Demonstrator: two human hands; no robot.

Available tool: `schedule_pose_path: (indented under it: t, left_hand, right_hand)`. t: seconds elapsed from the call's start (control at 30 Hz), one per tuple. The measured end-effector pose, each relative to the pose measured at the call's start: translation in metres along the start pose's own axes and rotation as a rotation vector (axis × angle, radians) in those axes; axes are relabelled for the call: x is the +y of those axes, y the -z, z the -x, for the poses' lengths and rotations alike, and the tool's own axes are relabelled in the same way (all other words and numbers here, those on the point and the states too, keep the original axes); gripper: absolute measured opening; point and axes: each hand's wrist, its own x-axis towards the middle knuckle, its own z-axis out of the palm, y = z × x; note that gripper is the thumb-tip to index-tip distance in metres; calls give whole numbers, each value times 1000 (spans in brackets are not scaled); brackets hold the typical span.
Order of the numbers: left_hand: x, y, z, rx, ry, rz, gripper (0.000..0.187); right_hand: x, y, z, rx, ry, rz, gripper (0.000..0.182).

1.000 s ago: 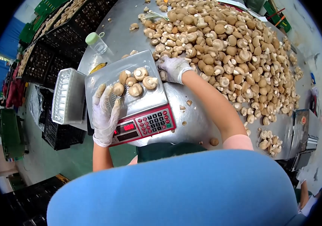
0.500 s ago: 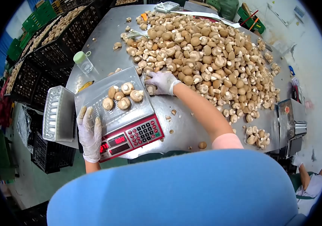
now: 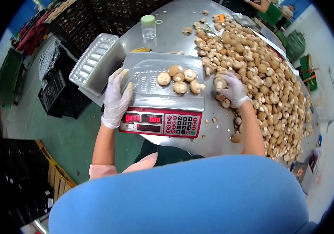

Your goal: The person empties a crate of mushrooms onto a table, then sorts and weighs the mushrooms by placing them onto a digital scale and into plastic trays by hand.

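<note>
My left hand [image 3: 117,97], in a white glove, rests at the left edge of the scale's plate with thumb and fingers apart, holding nothing. The red scale [image 3: 160,124] shows lit digits. On its plate lies a clear plastic tray [image 3: 147,84] with several mushrooms [image 3: 180,87] towards the right side. My right hand [image 3: 234,90], also gloved, is right of the scale at the edge of the big mushroom pile [image 3: 276,93]. Its fingers are closed round a mushroom [image 3: 220,83].
A stack of clear trays [image 3: 98,62] stands left of the scale. Behind are a green-lidded jar [image 3: 149,28] and a banana [image 3: 141,50]. Black crates [image 3: 71,29] line the far left. Other people [image 3: 261,5] are partly visible at the top right.
The view has swung, so the scale now appears further right and level. My right hand now has its fingers round a mushroom beside the pile. My left hand stays at the scale's left edge.
</note>
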Motion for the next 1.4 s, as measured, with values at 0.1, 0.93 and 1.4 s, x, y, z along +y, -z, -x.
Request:
schedule_pose_path:
  t: [0.1,0.93,1.4]
  left_hand:
    - [-1,-8,1,-57,18,82,50]
    - [29,-12,-28,-254,89,144,78]
    - [2,-46,-43,-310,-212,-326,39]
  right_hand:
    - [-43,42,-25,52,22,-186,56]
    - [-171,-22,-82,90,275,-294,64]
    - [-188,-36,-91,139,139,-72,53]
